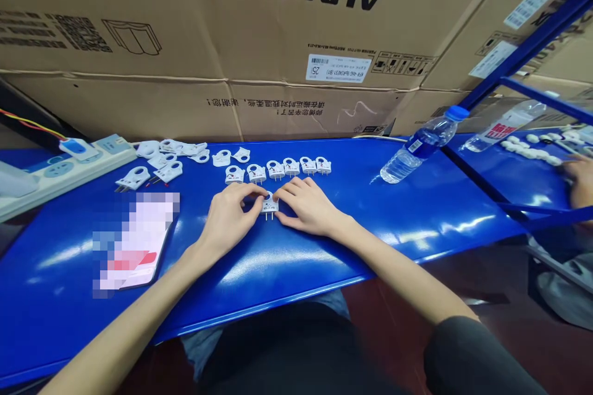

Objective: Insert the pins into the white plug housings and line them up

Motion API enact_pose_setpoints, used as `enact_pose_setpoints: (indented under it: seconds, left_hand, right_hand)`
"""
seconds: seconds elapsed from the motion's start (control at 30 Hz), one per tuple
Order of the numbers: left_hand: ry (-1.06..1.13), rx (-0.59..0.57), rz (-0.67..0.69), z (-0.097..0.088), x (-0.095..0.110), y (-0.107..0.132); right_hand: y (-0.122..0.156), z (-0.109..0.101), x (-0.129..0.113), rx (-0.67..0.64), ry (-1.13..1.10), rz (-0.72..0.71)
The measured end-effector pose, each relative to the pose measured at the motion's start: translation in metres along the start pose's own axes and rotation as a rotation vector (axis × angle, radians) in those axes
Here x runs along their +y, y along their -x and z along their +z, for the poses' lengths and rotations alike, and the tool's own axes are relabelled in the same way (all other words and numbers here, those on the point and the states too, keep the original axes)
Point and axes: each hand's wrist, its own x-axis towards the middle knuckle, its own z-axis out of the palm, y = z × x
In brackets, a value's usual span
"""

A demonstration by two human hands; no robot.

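Between my two hands is a small white plug point(270, 204) with a ring-shaped top, its two metal prongs pointing toward me. My left hand point(230, 212) grips its left side with thumb and fingertips. My right hand point(308, 205) pinches the right side the same way. Just beyond my fingers stands a row of similar white plugs point(275, 170), prongs toward me. Farther left lies a loose pile of white plug parts point(171, 149), and two plugs point(134, 178) with prongs sit in front of it.
A phone point(139, 247) lies left on the blue table point(287, 271). Behind it is a power strip point(60, 170). A water bottle point(419, 147) leans at right beside a blue metal frame point(523, 55). Cardboard point(259, 31) walls the back. Another person's hand point(579, 182) shows far right.
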Motion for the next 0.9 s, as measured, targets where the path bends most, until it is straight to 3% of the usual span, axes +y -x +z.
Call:
enact_pose_setpoints:
  seconds: [0.23, 0.9]
  left_hand:
    - [0.007, -0.060, 0.020, 0.003, -0.005, -0.001]
    - [-0.007, -0.038, -0.040, 0.006, -0.018, -0.004]
  right_hand:
    - [0.001, -0.001, 0.000, 0.000, 0.001, -0.003]
    - [0.000, -0.002, 0.001, 0.007, -0.014, -0.007]
